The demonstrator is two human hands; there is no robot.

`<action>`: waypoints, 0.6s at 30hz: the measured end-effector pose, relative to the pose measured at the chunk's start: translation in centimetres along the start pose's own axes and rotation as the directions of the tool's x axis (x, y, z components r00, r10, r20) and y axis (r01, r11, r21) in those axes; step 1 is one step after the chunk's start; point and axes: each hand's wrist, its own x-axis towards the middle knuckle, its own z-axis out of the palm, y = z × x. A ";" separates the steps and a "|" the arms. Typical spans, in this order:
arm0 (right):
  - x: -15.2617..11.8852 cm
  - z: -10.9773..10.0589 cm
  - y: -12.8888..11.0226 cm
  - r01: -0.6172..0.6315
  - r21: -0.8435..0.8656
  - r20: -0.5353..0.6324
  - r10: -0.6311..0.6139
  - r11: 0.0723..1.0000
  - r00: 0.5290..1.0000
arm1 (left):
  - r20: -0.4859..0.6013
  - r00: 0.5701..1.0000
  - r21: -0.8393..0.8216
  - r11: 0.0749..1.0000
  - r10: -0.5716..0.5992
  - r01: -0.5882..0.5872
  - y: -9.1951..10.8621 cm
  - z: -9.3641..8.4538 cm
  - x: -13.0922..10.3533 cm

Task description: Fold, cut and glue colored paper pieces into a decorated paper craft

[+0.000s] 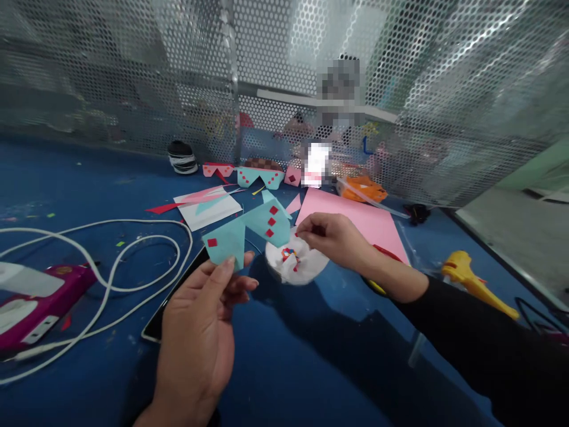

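Observation:
My left hand [202, 314] pinches a light-blue paper cutout [262, 220] shaped like glasses, with red diamonds stuck on it. One red piece is on its left half and three run down its right half. Over a white bowl [302, 276], my right hand [333, 236] is closed in a pinch, with a tiny red paper piece [297, 234] at its fingertips. Small red and coloured bits [290, 256] lie inside the bowl. Similar cutouts, one blue [260, 177] and one pink [217, 170], stand at the back of the table.
A yellow glue gun [473, 281] lies at right, near pink paper [351, 219] and an orange packet [362, 190]. White cable [106, 279] loops beside a magenta device [48, 302] at left. A phone-like slab [164, 314] is partly behind my left hand. Perforated metal [133, 77] walls the back.

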 end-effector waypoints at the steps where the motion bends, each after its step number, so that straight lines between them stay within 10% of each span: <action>1: -0.6 -0.4 -0.1 -0.022 0.058 -0.007 0.022 0.998 1.000 | -0.001 1.000 0.005 1.000 0.018 -0.018 0.0 0.1 0.0; 11: -10.1 -4.3 -0.8 -0.032 0.353 -0.231 0.121 0.935 0.965 | 0.243 0.966 0.170 0.977 0.086 -0.130 -0.9 1.8 -1.6; 18: -13.0 -5.9 -0.4 0.191 0.270 -0.550 -0.012 0.944 0.835 | 0.571 0.820 0.404 0.883 -0.041 -0.237 -2.5 5.8 -4.1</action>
